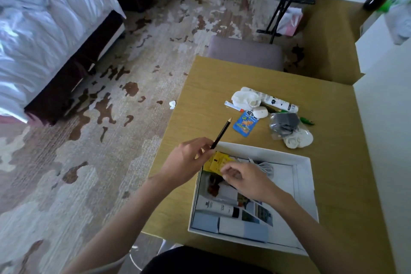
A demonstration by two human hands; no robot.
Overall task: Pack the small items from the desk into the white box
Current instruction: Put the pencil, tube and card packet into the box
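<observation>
The white box [304,176] lies open on the wooden desk [200,100] in front of me. My left hand [189,159] holds a black pencil [222,132] over the box's far left corner, tip pointing away. My right hand [246,177] reaches into the box, fingers curled at a yellow packet [214,160]. Inside the box lie a white tube [219,207], a white cable [265,167], a dark brown item [213,184] and flat white cartons [242,227]. Beyond the box sit a blue sachet [245,123], a long white tube [273,100], white socks [244,98] and a grey bagged item [284,123].
A padded chair [244,51] stands at the desk's far edge. White cabinets [382,100] border the desk on the right. A bed [44,35] with white bedding sits at the left across patterned carpet. A crumpled paper scrap [172,104] lies on the floor by the desk.
</observation>
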